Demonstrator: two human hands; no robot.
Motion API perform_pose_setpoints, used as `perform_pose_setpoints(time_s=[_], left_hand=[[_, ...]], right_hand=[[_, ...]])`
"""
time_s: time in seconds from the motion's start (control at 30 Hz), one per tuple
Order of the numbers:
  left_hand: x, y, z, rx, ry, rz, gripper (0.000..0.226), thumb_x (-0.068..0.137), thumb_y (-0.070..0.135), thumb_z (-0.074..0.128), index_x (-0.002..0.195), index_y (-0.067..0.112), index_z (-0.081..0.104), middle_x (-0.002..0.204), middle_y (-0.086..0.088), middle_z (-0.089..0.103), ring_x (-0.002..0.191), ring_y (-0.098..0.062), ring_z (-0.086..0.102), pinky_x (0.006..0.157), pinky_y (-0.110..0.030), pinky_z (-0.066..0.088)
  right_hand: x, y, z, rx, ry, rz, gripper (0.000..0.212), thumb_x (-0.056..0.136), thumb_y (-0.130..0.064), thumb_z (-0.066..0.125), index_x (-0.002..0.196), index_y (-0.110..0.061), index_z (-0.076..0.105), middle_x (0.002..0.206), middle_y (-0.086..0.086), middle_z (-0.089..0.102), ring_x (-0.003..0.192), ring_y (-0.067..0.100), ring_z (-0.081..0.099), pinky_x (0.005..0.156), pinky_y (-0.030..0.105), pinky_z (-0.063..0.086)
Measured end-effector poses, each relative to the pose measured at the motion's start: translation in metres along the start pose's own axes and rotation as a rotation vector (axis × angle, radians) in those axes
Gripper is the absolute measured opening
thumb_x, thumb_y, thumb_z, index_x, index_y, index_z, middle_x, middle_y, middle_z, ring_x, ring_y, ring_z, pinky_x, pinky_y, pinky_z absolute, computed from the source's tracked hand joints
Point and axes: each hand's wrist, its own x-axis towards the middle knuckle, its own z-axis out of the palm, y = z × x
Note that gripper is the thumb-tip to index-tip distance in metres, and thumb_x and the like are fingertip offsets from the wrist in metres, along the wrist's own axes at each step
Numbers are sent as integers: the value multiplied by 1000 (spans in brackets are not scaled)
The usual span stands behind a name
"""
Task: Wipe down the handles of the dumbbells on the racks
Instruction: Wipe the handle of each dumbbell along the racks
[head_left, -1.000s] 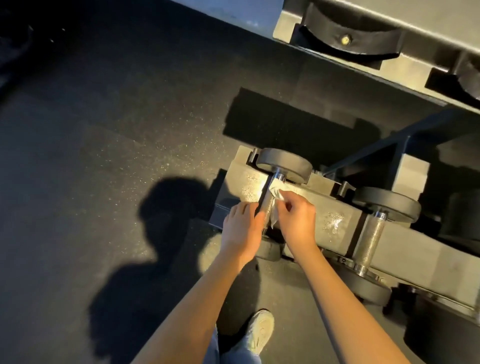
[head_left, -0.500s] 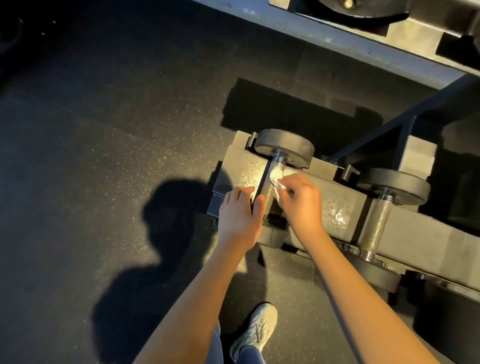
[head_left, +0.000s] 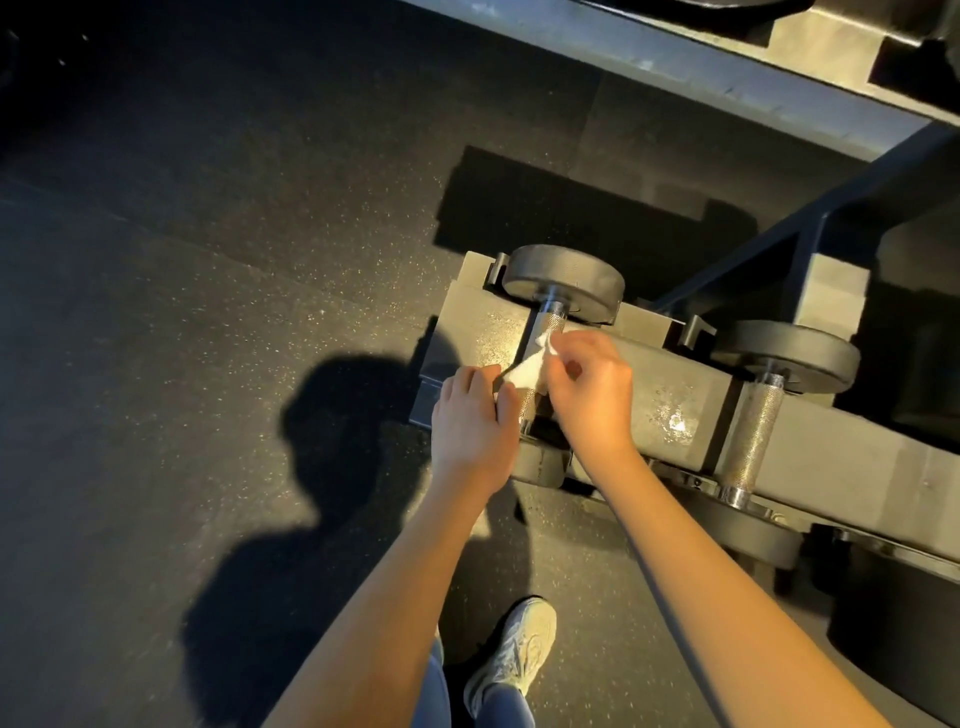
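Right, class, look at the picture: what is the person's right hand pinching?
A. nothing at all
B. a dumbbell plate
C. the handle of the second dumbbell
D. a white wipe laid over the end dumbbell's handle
D: the right hand pinches the white wipe, which lies over the end dumbbell's handle; the second dumbbell's handle is bare and untouched.
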Motion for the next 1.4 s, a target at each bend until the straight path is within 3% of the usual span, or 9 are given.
perform_pose_setpoints(time_s=[0.13, 0.33, 0.5, 0.73, 0.83, 0.97, 1.17, 1.3, 1.4], left_hand=[[2, -1, 2, -19, 7, -20, 31, 100, 29, 31, 108, 9, 53, 111, -4, 50, 107, -15, 44, 97, -41, 42], [6, -4, -8, -4, -177, 15, 39, 102, 31, 30, 129, 9, 49, 128, -5, 47, 123, -17, 39, 107, -42, 36], [8, -6, -11, 30, -228, 50, 39, 102, 33, 27, 123, 9, 50, 122, -5, 48, 116, -16, 41, 104, -41, 36], [5, -6, -7, -63, -128, 1, 39, 101, 30, 31, 130, 9, 46, 127, -5, 46, 119, -19, 43, 104, -45, 38], [5, -7, -7, -47, -109, 6, 33, 101, 29, 32, 123, 10, 48, 116, 0, 45, 109, -15, 44, 102, -43, 40], [5, -8, -5, -49, -81, 21, 30, 100, 29, 33, 116, 10, 50, 111, -1, 47, 104, -16, 46, 97, -44, 42], [2, -6, -8, -36, -98, 29, 41, 102, 28, 32, 138, 10, 41, 133, -4, 43, 123, -15, 39, 109, -40, 34], [3, -6, -7, -47, -94, 21, 37, 101, 28, 34, 132, 11, 46, 126, -2, 45, 117, -14, 41, 107, -42, 36], [3, -6, -6, -53, -83, 14, 37, 101, 28, 34, 131, 11, 47, 124, -2, 46, 116, -15, 42, 105, -43, 37]], right_hand=[[-14, 7, -6, -4, -165, -26, 17, 83, -2, 69, 100, -2, 72, 97, 7, 61, 83, 11, 57, 75, 10, 44], [13, 0, -2, -46, 26, -42, 4, 83, 0, 66, 82, -2, 70, 87, 9, 63, 75, 8, 52, 68, -1, 35], [-12, 5, 8, -7, -3, -27, 10, 82, -11, 71, 87, -3, 68, 93, 7, 58, 77, 15, 56, 64, 23, 48], [11, 0, 4, -21, 93, 15, 8, 83, 1, 63, 78, -4, 65, 87, 8, 59, 73, 5, 49, 66, 2, 35], [13, -4, 9, -22, 156, 38, 10, 84, 3, 60, 80, -3, 67, 86, 8, 61, 73, 7, 51, 65, 3, 37], [-17, 3, 4, -65, -17, -63, 7, 83, 2, 64, 80, -5, 67, 83, 6, 61, 72, 11, 54, 63, 16, 44], [13, -6, 2, 12, 91, 55, 10, 83, 3, 61, 81, -5, 67, 88, 7, 61, 73, 6, 51, 65, 5, 38], [10, -10, 3, -33, 29, 53, 16, 83, -17, 71, 92, -3, 68, 94, 6, 61, 74, 12, 55, 62, 23, 47], [6, -11, 3, -153, 31, 55, 29, 79, -30, 75, 92, -6, 68, 90, 3, 62, 74, 15, 55, 59, 25, 38]])
